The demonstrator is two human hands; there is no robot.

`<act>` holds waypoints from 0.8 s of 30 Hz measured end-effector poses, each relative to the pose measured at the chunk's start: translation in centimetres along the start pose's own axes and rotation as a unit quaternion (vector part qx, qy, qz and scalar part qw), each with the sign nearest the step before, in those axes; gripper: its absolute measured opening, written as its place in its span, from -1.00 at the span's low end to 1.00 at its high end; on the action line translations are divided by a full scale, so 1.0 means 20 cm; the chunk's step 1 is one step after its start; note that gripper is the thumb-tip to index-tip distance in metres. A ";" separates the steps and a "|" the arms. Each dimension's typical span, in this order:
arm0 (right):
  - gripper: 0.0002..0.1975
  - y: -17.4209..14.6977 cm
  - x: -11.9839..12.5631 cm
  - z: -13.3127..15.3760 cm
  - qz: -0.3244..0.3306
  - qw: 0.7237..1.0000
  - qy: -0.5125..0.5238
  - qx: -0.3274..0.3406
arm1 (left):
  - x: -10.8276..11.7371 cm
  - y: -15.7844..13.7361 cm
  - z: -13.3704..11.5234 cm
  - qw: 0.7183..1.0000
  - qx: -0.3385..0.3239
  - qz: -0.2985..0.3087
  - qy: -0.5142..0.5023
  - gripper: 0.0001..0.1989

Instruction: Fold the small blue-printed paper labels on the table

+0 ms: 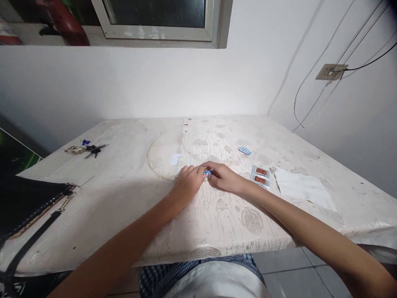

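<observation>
Near the middle of the table, my left hand (190, 181) and my right hand (223, 175) meet over a small blue-and-white packet (207, 173). Fingers of both hands are closed around it, so only a sliver of its printed surface shows between them. A small white piece of paper (176, 159) lies just beyond my left hand. Farther off to the right rests a flat blue-and-white printed strip (245, 150). Beside my right forearm is a silver blister pack (260, 176) with two reddish-brown patches.
A white cloth or paper sheet (304, 188) lies at the right. Keys (94, 150) sit at the left, beyond a black bag (34, 203) with a strap. The table (124, 198) meets a white wall with a window (158, 18) and a socket (331, 71).
</observation>
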State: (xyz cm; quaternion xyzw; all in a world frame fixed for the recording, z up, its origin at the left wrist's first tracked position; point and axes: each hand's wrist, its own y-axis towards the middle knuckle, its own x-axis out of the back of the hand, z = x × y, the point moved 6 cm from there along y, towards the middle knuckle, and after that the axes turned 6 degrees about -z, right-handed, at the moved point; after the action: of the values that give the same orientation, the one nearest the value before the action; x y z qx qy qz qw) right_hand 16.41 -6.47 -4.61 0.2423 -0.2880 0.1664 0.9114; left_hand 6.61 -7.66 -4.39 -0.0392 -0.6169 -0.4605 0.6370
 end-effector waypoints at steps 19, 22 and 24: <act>-0.51 -0.02 -0.02 0.03 -0.066 0.993 -0.062 0.072 | 0.03 0.01 0.02 0.999 -0.007 -0.013 0.033 -0.72; -0.50 -0.02 -0.03 0.01 -0.082 0.991 -0.086 0.056 | 0.09 0.03 0.22 0.985 0.162 -0.015 0.060 -0.60; -0.52 -0.02 -0.04 0.01 -0.079 0.990 -0.100 0.054 | 0.11 0.01 0.37 0.961 0.260 -0.009 0.089 -0.58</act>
State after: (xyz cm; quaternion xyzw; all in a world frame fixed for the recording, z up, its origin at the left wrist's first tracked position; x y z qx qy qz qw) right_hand 16.00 -7.06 -5.13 0.3282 -0.3481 0.0846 0.8740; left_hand 0.90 -4.18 -0.66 0.1748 -0.6565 -0.2916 0.6733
